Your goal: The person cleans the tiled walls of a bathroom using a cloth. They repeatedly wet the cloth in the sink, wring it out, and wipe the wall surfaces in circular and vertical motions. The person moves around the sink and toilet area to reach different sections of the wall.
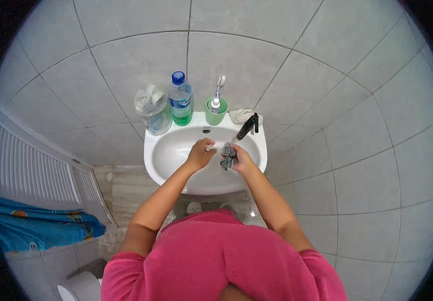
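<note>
Both my hands are over the white washbasin (164,173). My right hand (243,159) is closed round a crumpled dark grey mottled cloth (228,157), which hangs just below the black tap (246,128). A pale streak that looks like running water shows between the tap's mouth and the cloth. To the left of the cloth is my left hand (201,155), apart from it, with its fingers curled together. Something small and whitish shows at those fingertips; I cannot tell what it is.
Along the basin's back ledge stand a clear jar (155,116) with white tissue, a blue-capped bottle (181,100) with green liquid, and a green cup (215,117) holding a toothbrush and a tube. A folded beige cloth (240,116) lies beside the tap. A blue patterned cloth (41,226) hangs at left.
</note>
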Demonstrator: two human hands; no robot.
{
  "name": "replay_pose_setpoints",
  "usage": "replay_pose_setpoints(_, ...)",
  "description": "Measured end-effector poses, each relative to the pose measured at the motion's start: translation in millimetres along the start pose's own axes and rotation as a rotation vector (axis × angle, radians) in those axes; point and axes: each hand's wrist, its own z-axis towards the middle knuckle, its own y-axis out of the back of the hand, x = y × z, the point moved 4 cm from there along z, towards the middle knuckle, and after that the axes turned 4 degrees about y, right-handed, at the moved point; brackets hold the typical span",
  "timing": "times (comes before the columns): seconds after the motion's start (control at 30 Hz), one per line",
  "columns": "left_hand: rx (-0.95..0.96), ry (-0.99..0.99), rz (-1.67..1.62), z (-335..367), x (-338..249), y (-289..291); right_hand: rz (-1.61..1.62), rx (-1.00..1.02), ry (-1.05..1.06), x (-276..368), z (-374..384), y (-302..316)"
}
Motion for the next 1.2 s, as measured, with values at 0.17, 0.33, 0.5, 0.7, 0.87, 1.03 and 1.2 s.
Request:
replay_pose_setpoints(0.17, 0.089, 0.314, -0.196, -27.7, 1.1, 6.2, 0.082, 0.072, 0.011, 5.1, 10.2, -33.4)
replay_pose_setpoints(0.33, -0.08, 0.274, -0.204, -18.8, 0.7, -18.6, 0.119, 0.33, -0.085, 5.9, 23.1, -25.4)
replay_pose_setpoints(0.5, -0.338, -0.244, 0.159, 18.9, -90.3, -39.6, -0.029, 0.115, -0.091, 19.7, -11.3, -21.0)
replay_pose_setpoints(0.7, -0.29, -0.192, 0.589, 65.8, -139.9, -87.6, -0.626, 0.281, 0.051, 36.2, -33.9, 15.3)
replay_pose_setpoints(0.87, -0.329, -0.188, 0.833, 76.0, -135.3, -86.8, -1.475, 0.508, 0.35, 38.6, -42.4, 13.3)
replay_pose_setpoints(1.03, -0.315, -0.051, 0.848, 75.1, -126.6, -64.7, -2.214, 0.514, 0.368, 30.4, -82.0, -0.2)
replay_pose_setpoints(1.2, -0.373, 0.024, 0.725, 54.3, -123.7, -56.5, -2.478, 0.478, 0.469, 32.9, -76.1, 7.0)
